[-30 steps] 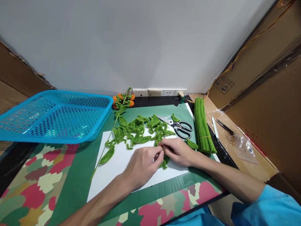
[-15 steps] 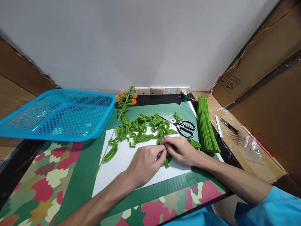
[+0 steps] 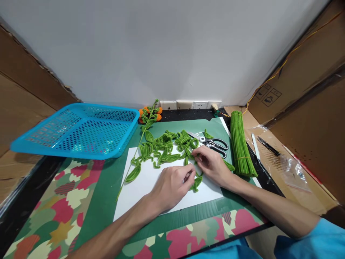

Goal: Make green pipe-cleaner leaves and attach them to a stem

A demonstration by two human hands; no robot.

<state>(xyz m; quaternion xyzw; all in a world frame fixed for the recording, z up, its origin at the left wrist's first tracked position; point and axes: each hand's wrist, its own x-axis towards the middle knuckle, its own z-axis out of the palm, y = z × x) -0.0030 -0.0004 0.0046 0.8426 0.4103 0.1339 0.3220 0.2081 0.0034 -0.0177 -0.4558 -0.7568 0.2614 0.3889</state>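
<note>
A blue plastic basket (image 3: 75, 154) sits at the far left corner of the table (image 3: 183, 115), its perforated floor in view. To its right, a leafy green stem (image 3: 147, 125) with orange blooms (image 3: 159, 117) stretches from the table's far edge to the left edge of a white paper sheet (image 3: 142, 185). Fuzzy green leaves (image 3: 164, 141) lie heaped along the sheet's far edge, just beyond my left hand (image 3: 172, 183). That hand is curled with thumb and forefinger drawn together; I cannot tell whether anything is pinched there. Just right of it, toward the sheet's near right corner, lies another green leaf (image 3: 198, 182). My right hand (image 3: 212, 165) arches over the sheet's right side, fingers bent, tips beside the heap's right end; whether they grip a leaf is hidden. Black-handled scissors (image 3: 202, 139) rest beyond my knuckles. A bound bundle of green stems (image 3: 242, 147) lies along the table's right edge. Past that edge, a clear plastic bag (image 3: 296, 172) lies on flat cardboard, its contents unclear. At far right, an upright carton (image 3: 309, 108) bears two framed handling symbols (image 3: 272, 97), any wording too small to read.
</note>
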